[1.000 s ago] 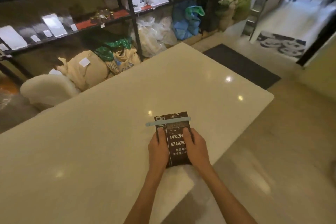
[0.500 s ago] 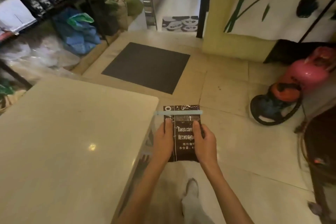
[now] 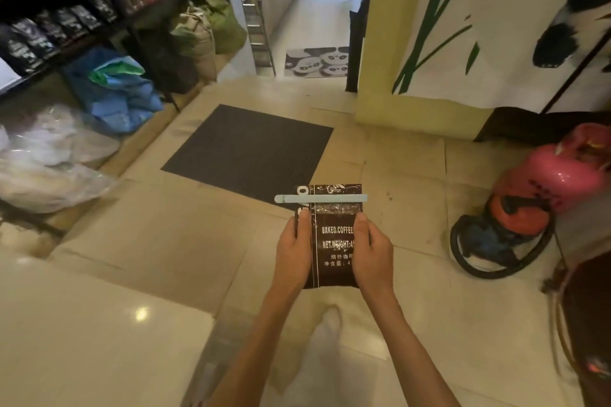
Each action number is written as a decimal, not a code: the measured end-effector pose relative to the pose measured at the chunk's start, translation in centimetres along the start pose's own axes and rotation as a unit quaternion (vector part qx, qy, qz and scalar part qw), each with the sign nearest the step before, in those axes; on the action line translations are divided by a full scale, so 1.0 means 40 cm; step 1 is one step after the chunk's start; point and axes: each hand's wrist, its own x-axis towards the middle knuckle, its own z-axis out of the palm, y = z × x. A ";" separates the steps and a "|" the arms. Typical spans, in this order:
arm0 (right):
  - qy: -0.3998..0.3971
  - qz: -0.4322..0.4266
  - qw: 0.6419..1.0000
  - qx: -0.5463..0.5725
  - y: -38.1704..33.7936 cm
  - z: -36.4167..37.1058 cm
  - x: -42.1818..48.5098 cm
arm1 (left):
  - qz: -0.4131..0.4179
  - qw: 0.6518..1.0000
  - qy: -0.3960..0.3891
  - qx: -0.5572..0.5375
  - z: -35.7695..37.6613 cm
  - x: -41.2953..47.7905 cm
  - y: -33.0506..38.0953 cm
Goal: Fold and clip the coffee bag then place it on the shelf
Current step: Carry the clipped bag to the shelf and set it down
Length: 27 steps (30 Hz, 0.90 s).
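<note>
A dark brown coffee bag (image 3: 334, 241) with white lettering is held in the air above the tiled floor, clear of the table. A pale blue clip (image 3: 320, 198) sits across its folded top. My left hand (image 3: 292, 253) grips the bag's left edge and my right hand (image 3: 372, 253) grips its right edge, thumbs on the front. The black shelf (image 3: 109, 28) with several dark coffee bags stands at the upper left.
The cream table corner (image 3: 99, 334) is at the lower left. A dark mat (image 3: 248, 149) lies ahead on the floor. Sacks and plastic bags (image 3: 112, 89) pile under the shelf. A pink gas cylinder (image 3: 558, 172) and a vacuum cleaner (image 3: 509, 235) stand at the right. People stand beyond the doorway.
The bag has left the table and now hangs over the floor. The view has swung right, away from the table and shelf. Both hands keep the same hold.
</note>
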 end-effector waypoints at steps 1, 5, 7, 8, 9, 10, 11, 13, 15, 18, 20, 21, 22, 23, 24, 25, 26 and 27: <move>-0.005 0.006 1.000 -0.003 -0.008 0.005 0.033 | -0.002 1.000 -0.001 -0.005 0.010 0.031 0.008; -0.024 0.015 1.000 -0.012 -0.048 0.056 0.281 | -0.006 1.000 0.004 -0.025 0.062 0.268 0.057; -0.018 0.005 1.000 -0.018 -0.070 0.088 0.376 | -0.006 0.999 0.003 -0.031 0.073 0.361 0.087; -0.017 -0.001 1.000 -0.023 -0.083 0.114 0.430 | -0.008 0.999 0.006 -0.039 0.071 0.414 0.106; -0.018 -0.009 0.999 -0.029 -0.099 0.143 0.492 | -0.010 0.999 0.015 -0.050 0.069 0.477 0.125; -0.026 -0.008 0.999 -0.029 -0.115 0.175 0.553 | -0.014 0.998 0.019 -0.055 0.062 0.537 0.144; -0.040 -0.001 0.999 -0.027 -0.137 0.213 0.613 | -0.017 0.998 0.020 -0.057 0.053 0.602 0.164; -0.070 -0.004 0.997 -0.025 -0.181 0.282 0.713 | -0.019 0.998 0.031 -0.060 0.028 0.707 0.206; -0.096 -0.015 0.995 -0.029 -0.219 0.356 0.800 | -0.017 0.996 0.055 -0.072 -0.009 0.806 0.241; -0.152 -0.006 0.988 -0.019 -0.263 0.488 0.903 | -0.019 0.991 0.104 -0.083 -0.088 0.926 0.275; -0.195 -0.006 0.980 -0.020 -0.292 0.594 0.958 | -0.024 0.986 0.142 -0.089 -0.158 0.999 0.293; -0.220 -0.005 0.975 -0.025 -0.303 0.661 0.986 | -0.029 0.981 0.166 -0.095 -0.203 1.043 0.293; -0.236 -0.007 0.971 -0.029 -0.313 0.716 1.007 | -0.028 0.977 0.188 -0.099 -0.242 1.074 0.294; -0.254 -0.010 0.966 -0.032 -0.325 0.768 1.022 | -0.026 0.972 0.211 -0.101 -0.278 1.101 0.299; -0.279 -0.014 0.960 -0.033 -0.334 0.827 1.038 | -0.024 0.966 0.238 -0.102 -0.319 1.129 0.299; -0.305 -0.017 0.951 -0.034 -0.342 0.887 1.055 | -0.023 0.959 0.262 -0.105 -0.362 1.160 0.296; -0.327 -0.019 0.944 -0.034 -0.348 0.951 1.072 | -0.021 0.952 0.284 -0.109 -0.407 1.192 0.295; -0.345 -0.022 0.938 -0.037 -0.358 1.016 1.087 | -0.024 0.946 0.305 -0.112 -0.455 1.225 0.294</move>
